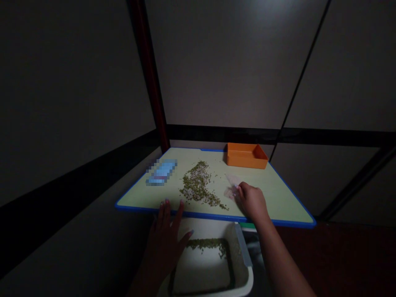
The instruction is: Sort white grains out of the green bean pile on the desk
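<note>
A pile of small green grains (198, 183) mixed with paler bits lies spread on the pale, blue-edged board (275, 194). To its right, my right hand (253, 200) is closed in a pinch on a thin, pale, see-through piece (233, 180), its exact kind unclear. Fingers spread, my left hand (165, 235) rests at the board's front edge and appears to hold nothing. Below that edge is a white bin (249, 278), partly behind my left hand, with more green grains (207, 244) along its inside.
An orange open box (246, 161) stands at the board's back right. On the left of the board lies a blurred light-blue item (161, 172). Grey panelled walls (216, 74) close in behind and on the left. Something green (247, 225) shows beside the bin.
</note>
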`<state>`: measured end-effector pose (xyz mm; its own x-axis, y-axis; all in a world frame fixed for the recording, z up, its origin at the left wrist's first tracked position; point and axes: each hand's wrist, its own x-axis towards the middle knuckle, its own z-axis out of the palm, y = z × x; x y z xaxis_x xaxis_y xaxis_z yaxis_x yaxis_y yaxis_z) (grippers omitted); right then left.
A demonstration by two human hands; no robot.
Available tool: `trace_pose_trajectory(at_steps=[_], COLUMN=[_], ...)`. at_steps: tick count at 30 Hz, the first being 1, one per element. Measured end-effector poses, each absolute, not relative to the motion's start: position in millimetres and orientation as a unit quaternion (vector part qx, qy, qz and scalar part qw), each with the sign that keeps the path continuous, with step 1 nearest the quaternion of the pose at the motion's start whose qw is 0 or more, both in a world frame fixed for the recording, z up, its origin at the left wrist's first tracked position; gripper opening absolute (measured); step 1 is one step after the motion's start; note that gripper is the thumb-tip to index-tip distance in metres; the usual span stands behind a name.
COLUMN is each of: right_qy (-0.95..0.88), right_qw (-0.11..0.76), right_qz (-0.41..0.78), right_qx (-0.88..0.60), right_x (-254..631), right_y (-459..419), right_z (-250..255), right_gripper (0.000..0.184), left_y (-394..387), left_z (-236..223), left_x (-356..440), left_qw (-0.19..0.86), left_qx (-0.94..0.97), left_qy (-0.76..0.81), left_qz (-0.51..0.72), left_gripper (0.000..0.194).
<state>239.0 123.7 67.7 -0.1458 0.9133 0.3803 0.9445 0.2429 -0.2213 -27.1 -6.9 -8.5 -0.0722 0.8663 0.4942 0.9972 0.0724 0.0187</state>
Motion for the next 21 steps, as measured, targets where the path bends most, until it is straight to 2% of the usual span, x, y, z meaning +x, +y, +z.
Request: trace_pose_trajectory(at_steps=[5, 13, 17, 21], right_qy=[-0.748, -0.701, -0.671, -0.652], right_qw=[0.239, 0.423, 0.479, 0.493], right_qz=[-0.035, 0.153, 0.222, 0.23], right_qx=[-0.618, -0.554, -0.521, -0.529], right_x=[238, 246, 248, 248], right_y=[124, 131, 135, 136], right_z=[67, 55, 53, 53], right_gripper=[0.022, 0.012, 0.02, 0.026], left_y=[-10, -8, -7, -8], left_z=[-1, 2, -1, -3], left_x=[-26, -26, -27, -28], left_qw=[0.161, 0.133, 0.139, 0.149], left_qx=[-0.66, -0.657, -0.656, -0.657], left_qy=[-0.715, -0.727, -0.726, -0.723], left_qz=[-0.162, -0.151, -0.151, -0.155], left_gripper=[0.073, 0.073, 0.072, 0.073])
